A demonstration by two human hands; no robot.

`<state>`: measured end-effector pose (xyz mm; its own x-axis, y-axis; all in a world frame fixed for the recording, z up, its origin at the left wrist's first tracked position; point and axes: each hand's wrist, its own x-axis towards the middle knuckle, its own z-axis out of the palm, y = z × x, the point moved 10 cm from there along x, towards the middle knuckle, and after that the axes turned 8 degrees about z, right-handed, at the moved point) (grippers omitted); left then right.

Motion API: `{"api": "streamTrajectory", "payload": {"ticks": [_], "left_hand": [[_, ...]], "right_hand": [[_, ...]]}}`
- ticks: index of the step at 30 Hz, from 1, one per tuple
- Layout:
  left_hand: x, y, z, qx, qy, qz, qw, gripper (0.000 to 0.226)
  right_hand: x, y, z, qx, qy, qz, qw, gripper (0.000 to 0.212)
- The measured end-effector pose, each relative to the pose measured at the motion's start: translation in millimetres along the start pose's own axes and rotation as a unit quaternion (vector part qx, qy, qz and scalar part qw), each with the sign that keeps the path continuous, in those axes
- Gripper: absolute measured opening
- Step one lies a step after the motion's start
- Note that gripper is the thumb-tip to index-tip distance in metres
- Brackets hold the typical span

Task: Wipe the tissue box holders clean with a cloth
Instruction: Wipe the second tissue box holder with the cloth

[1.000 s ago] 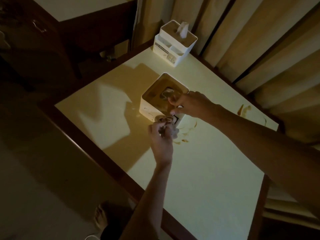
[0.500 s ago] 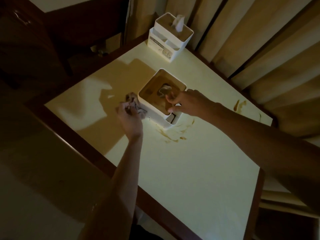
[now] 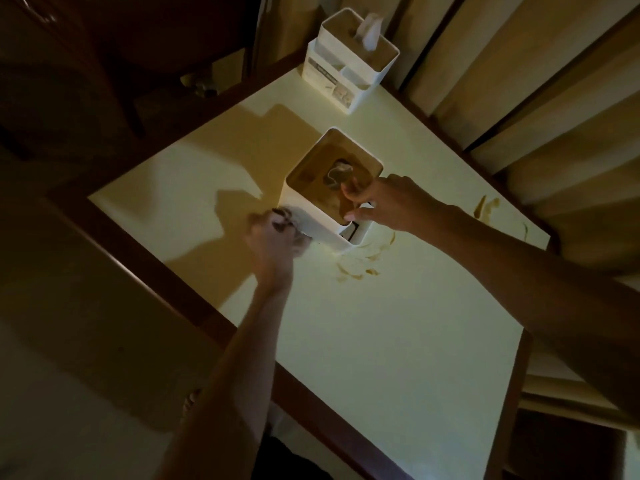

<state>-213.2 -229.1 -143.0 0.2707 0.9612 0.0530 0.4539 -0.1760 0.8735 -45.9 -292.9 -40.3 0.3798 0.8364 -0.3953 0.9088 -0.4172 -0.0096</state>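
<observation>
Head view: white, brown-topped holder [image 3: 311, 216].

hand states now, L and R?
Left hand: gripping a cloth, pressed to the near holder.
Right hand: gripping that holder's rim.

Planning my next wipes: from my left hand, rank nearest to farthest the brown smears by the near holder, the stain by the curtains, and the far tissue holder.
1. Brown smears: just right of the left hand.
2. Far tissue holder: back table corner.
3. Stain by the curtains: far right edge.
</observation>
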Motion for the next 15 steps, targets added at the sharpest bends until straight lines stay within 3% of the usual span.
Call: {"api": "streamTrajectory", "payload": {"ticks": [3, 8, 11, 15], "left_hand": [[21, 0, -11, 0.036, -0.014, 0.025, 0.999, 0.022], [-9, 11, 10, 0.028, -0.095, 0.149, 0.984, 0.034], [-26, 13, 26, 0.046, -0.116, 0.141, 0.982, 0.047], [-48, 21, 42, 0.046, -0.114, 0.094, 0.988, 0.048]], "right_hand": [[3, 1, 2, -0.002, 0.002, -0.001, 1.000, 0.043], [5, 6, 3, -0.003, -0.002, 0.014, 1.000, 0.044], [5, 3, 1, -0.006, 0.003, 0.008, 1.000, 0.043], [3, 0, 0, -0.004, 0.004, 0.004, 1.000, 0.043]]}}
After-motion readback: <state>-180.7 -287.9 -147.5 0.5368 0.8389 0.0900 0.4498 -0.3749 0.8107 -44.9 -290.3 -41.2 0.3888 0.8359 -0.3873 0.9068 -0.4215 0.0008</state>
